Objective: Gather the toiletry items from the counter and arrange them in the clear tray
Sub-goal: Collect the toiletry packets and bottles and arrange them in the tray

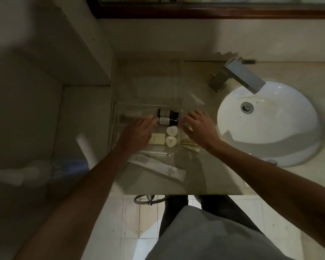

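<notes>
A clear tray (131, 108) sits on the counter left of the sink. Inside it lie two dark small bottles (168, 113) (167, 120) side by side, two white heart-shaped soaps (171, 130) (170, 141) and a pale square packet (156, 138). My left hand (139, 131) reaches into the tray, fingers apart, fingertips at the nearer bottle's cap end. My right hand (200, 126) is spread over the tray's right wall, holding nothing I can see. A green-striped packet (190, 143) lies on the counter just under my right wrist. A long white sachet (159, 166) and a clear tube (156, 152) lie at the tray's near end.
The white oval sink (270, 124) with a square grey faucet (238, 76) fills the right side. A second clear container (152, 79) stands behind the tray against the wall. The counter's front edge (176, 194) is near my body, and a white wall panel (45, 72) borders the left.
</notes>
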Available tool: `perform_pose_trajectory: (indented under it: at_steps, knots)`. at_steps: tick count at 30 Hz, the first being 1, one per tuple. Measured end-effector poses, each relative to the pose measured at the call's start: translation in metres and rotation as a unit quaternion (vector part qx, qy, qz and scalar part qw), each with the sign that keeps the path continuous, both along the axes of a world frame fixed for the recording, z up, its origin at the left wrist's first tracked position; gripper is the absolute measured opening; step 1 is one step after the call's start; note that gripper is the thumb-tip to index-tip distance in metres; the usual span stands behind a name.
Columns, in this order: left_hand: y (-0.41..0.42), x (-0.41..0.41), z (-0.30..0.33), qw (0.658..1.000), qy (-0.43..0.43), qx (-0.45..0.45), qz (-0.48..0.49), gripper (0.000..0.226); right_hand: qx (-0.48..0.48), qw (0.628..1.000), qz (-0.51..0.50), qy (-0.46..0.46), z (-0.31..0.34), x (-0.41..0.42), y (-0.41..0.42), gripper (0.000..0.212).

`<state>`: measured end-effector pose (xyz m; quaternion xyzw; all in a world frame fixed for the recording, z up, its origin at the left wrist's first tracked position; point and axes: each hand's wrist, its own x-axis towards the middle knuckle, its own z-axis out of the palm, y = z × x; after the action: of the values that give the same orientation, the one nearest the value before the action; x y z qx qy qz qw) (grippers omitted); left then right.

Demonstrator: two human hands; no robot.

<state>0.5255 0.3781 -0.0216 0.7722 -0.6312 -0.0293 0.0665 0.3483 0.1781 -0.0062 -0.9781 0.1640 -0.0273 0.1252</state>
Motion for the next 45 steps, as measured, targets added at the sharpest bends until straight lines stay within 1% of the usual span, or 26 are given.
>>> perform_pose_trajectory:
  at_steps: [4, 8, 10, 14, 17, 20, 23, 26, 30, 32, 35, 36, 37, 39, 41, 43, 45]
  knots:
    - [-0.037, -0.06, 0.007, 0.999, 0.023, -0.008, -0.031, 0.051, -0.017, 0.999, -0.033, 0.013, 0.003, -0.069, -0.025, 0.021]
    - [-0.104, -0.13, 0.019, 0.997, 0.055, -0.014, -0.06, 0.053, -0.012, 0.993, -0.116, 0.006, 0.011, -0.151, -0.055, 0.023]
    - [-0.147, -0.169, 0.026, 0.993, 0.063, -0.025, -0.094, 0.056, -0.012, 0.985, -0.173, 0.004, 0.019, -0.195, -0.077, 0.026]
    - [-0.233, -0.25, 0.037, 0.983, 0.06, -0.038, -0.168, 0.054, -0.011, 0.961, -0.275, -0.01, 0.03, -0.291, -0.127, 0.03]
    - [-0.288, -0.313, 0.038, 0.979, 0.059, -0.041, -0.19, 0.052, 0.006, 0.941, -0.337, -0.016, 0.033, -0.366, -0.163, 0.033]
    - [-0.338, -0.37, 0.031, 0.975, 0.061, -0.039, -0.211, 0.048, 0.015, 0.927, -0.374, 0.002, 0.029, -0.426, -0.197, 0.038]
    - [-0.398, -0.414, 0.023, 0.977, 0.03, -0.025, -0.209, 0.05, 0.03, 0.919, -0.393, 0.01, 0.019, -0.467, -0.23, 0.042]
    - [-0.466, -0.45, 0.015, 0.988, 0.02, 0.005, -0.153, 0.054, 0.037, 0.91, -0.413, 0.01, 0.011, -0.5, -0.26, 0.043]
    - [-0.547, -0.481, -0.004, 0.995, 0.042, 0.062, -0.073, 0.067, 0.022, 0.884, -0.467, 0.01, -0.001, -0.543, -0.295, 0.046]
    - [-0.568, -0.489, -0.017, 0.993, 0.04, 0.093, -0.054, 0.061, 0.025, 0.873, -0.486, 0.024, -0.011, -0.561, -0.307, 0.05]
    - [-0.574, -0.494, -0.027, 0.994, 0.024, 0.081, -0.069, 0.03, 0.021, 0.863, -0.503, 0.049, -0.027, -0.582, -0.321, 0.047]
    - [-0.57, -0.494, -0.026, 0.994, 0.026, 0.073, -0.082, 0.026, 0.017, 0.858, -0.51, 0.054, -0.032, -0.586, -0.325, 0.044]
    - [-0.566, -0.492, -0.025, 0.992, 0.027, 0.069, -0.103, 0.027, 0.017, 0.851, -0.521, 0.056, -0.035, -0.591, -0.329, 0.043]
    - [-0.562, -0.488, -0.024, 0.987, 0.03, 0.07, -0.141, 0.039, 0.03, 0.832, -0.551, 0.048, -0.039, -0.601, -0.337, 0.05]
    - [-0.563, -0.484, -0.023, 0.985, 0.038, 0.074, -0.15, 0.049, 0.043, 0.821, -0.568, 0.038, -0.039, -0.608, -0.345, 0.054]
    - [-0.566, -0.482, -0.024, 0.985, 0.04, 0.078, -0.149, 0.046, 0.039, 0.821, -0.569, 0.026, -0.042, -0.611, -0.354, 0.051]
    - [-0.568, -0.482, -0.025, 0.982, 0.048, 0.083, -0.16, 0.04, 0.043, 0.833, -0.552, 0.014, -0.044, -0.608, -0.359, 0.051]
